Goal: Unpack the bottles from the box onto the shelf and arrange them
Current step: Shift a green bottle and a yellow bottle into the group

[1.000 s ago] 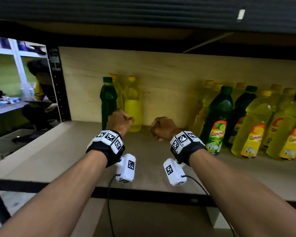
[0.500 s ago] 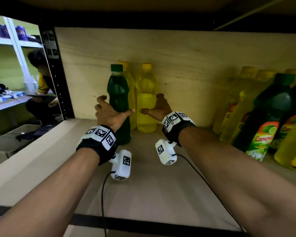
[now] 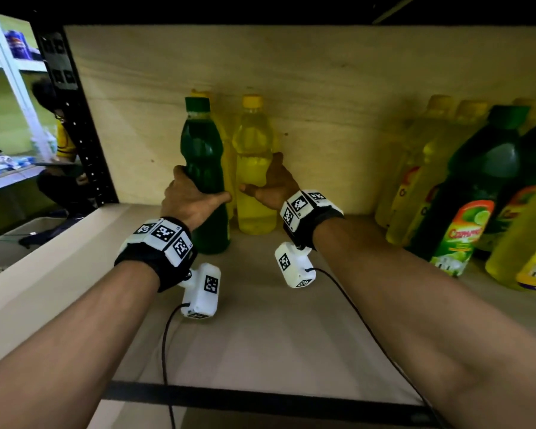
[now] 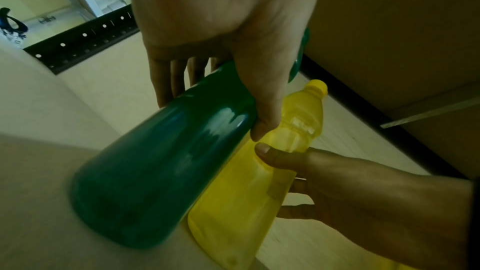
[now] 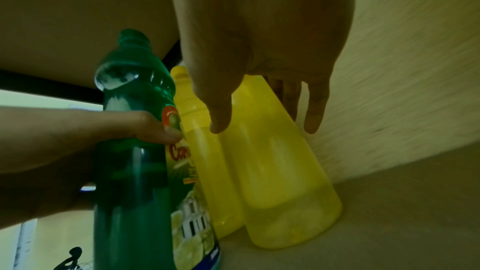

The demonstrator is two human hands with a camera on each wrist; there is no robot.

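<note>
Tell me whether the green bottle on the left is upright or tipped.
Upright: the green bottle stands on its base on the shelf, cap on top, with the left hand gripping its middle.

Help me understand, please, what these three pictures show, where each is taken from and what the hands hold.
There is no machine here: a person works with bare hands and wears three cameras. The large picture comes from the head; the other two look along each wrist at the fingers. The white marked blocks are the wrist cameras. The left hand grips a green bottle that stands on the wooden shelf. The right hand reaches around a yellow bottle beside it, thumb in front, fingers behind; whether it squeezes is unclear. More labelled bottles stand at the right.
</note>
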